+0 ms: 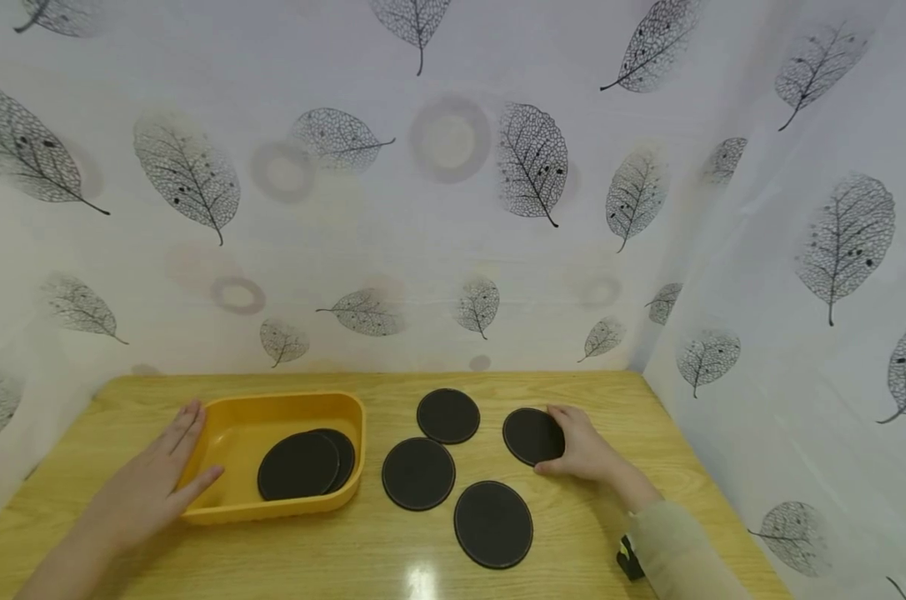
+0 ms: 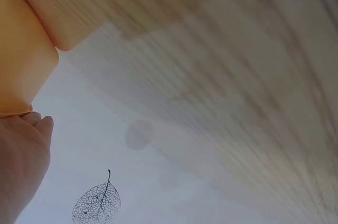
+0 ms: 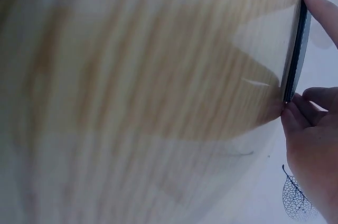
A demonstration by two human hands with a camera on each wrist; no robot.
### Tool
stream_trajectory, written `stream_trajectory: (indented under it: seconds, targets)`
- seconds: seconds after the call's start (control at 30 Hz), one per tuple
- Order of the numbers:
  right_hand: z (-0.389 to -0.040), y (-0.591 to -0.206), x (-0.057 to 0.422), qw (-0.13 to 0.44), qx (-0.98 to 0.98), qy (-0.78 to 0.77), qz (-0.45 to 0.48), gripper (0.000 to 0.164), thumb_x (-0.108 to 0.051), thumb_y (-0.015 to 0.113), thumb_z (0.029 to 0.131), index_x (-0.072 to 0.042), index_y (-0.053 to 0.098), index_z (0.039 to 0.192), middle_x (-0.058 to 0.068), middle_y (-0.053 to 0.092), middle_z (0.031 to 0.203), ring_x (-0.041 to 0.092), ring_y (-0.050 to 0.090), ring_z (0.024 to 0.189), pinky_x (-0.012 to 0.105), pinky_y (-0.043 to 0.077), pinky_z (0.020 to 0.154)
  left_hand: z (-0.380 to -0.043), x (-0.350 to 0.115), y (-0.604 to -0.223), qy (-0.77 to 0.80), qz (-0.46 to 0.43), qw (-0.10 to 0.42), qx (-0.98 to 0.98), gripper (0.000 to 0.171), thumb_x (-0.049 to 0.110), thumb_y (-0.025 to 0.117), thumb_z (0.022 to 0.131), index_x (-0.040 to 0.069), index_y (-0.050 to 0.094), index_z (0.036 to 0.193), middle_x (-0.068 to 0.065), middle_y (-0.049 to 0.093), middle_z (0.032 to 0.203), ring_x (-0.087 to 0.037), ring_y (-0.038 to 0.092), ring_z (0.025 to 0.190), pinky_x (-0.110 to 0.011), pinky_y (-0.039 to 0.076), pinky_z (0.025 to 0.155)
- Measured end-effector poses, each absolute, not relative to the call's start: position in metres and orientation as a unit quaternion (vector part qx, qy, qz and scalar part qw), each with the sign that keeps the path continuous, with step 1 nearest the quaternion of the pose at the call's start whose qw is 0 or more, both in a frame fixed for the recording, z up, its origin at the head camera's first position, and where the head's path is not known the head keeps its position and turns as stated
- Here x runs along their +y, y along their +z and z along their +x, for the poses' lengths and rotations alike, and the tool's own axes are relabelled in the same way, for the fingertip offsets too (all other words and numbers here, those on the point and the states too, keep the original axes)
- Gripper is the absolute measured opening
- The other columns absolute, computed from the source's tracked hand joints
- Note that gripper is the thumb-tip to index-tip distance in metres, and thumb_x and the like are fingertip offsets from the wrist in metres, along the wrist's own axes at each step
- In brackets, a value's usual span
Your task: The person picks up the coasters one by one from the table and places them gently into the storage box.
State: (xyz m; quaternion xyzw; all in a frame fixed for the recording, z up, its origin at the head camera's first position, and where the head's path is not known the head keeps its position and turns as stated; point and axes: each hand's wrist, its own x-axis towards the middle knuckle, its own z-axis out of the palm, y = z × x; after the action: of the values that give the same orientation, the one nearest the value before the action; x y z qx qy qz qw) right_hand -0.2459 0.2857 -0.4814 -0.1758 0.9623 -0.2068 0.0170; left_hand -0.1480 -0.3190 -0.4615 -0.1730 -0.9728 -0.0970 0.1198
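Note:
In the head view, my right hand (image 1: 583, 446) spans a round black coaster (image 1: 531, 435) at the right, thumb on its near edge and fingers on its far edge. The right wrist view shows that coaster (image 3: 300, 44) edge-on, between thumb and fingers, at the tabletop. My left hand (image 1: 148, 479) rests along the left end of a yellow plastic tray (image 1: 272, 508), fingers straight and thumb reaching over the rim. Two black coasters (image 1: 298, 467) overlap inside the tray. Three more lie flat on the table: a far one (image 1: 448, 415), a middle one (image 1: 418, 473) and a near one (image 1: 493, 524).
A light wood-grain table (image 1: 347, 558) carries everything. Behind it and along the right hangs a pale leaf-patterned sheet (image 1: 453, 250). A small black object (image 1: 629, 558) shows beside the right sleeve, perhaps part of a wrist strap.

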Motion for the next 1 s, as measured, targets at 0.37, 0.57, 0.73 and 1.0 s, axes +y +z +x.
stream_trajectory:
  seconds: [0.37, 0.57, 0.73, 1.0]
  targets:
    - [-0.2473, -0.4797, 0.2845, 0.022, 0.958, -0.207, -0.199, 0.106, -0.046, 0.084, 0.062, 0.002, 0.035, 0.143, 0.020, 0.038, 0.144, 0.040, 0.033, 0.132, 0.057, 0.037, 0.103, -0.1450, -0.3170, -0.4601, -0.103, -0.168, 0.123, -0.973, 0.082, 0.040, 0.052, 0.095, 0.000, 0.006, 0.150, -0.005, -0.009, 0.158, -0.019, -0.007, 0.145, -0.006, -0.020, 0.103]
    - [-0.2491, -0.4805, 0.2824, 0.012, 0.959, -0.197, -0.205, 0.107, -0.048, 0.083, 0.061, 0.003, 0.036, 0.142, 0.020, 0.040, 0.140, 0.040, 0.037, 0.128, 0.056, 0.041, 0.099, -0.1445, -0.3177, -0.4612, -0.103, -0.164, 0.123, -0.973, 0.082, 0.040, 0.052, 0.095, 0.000, 0.007, 0.150, -0.005, -0.009, 0.158, -0.018, -0.008, 0.145, -0.006, -0.020, 0.103]
    - [-0.2485, -0.4801, 0.2783, 0.007, 0.960, -0.187, -0.209, 0.107, -0.046, 0.083, 0.061, 0.005, 0.036, 0.142, 0.021, 0.040, 0.137, 0.038, 0.037, 0.125, 0.052, 0.043, 0.097, -0.1442, -0.3190, -0.4614, -0.105, -0.164, 0.120, -0.974, 0.082, 0.040, 0.052, 0.095, 0.000, 0.006, 0.150, -0.005, -0.009, 0.158, -0.019, -0.007, 0.145, -0.006, -0.020, 0.103]
    - [-0.2466, -0.4787, 0.2772, 0.019, 0.963, -0.182, -0.199, 0.107, -0.046, 0.082, 0.063, 0.004, 0.032, 0.143, 0.024, 0.037, 0.137, 0.041, 0.035, 0.125, 0.055, 0.044, 0.094, -0.1449, -0.3184, -0.4597, -0.105, -0.169, 0.121, -0.973, 0.082, 0.040, 0.052, 0.095, -0.001, 0.007, 0.150, -0.006, -0.009, 0.158, -0.021, -0.007, 0.146, -0.007, -0.019, 0.104]
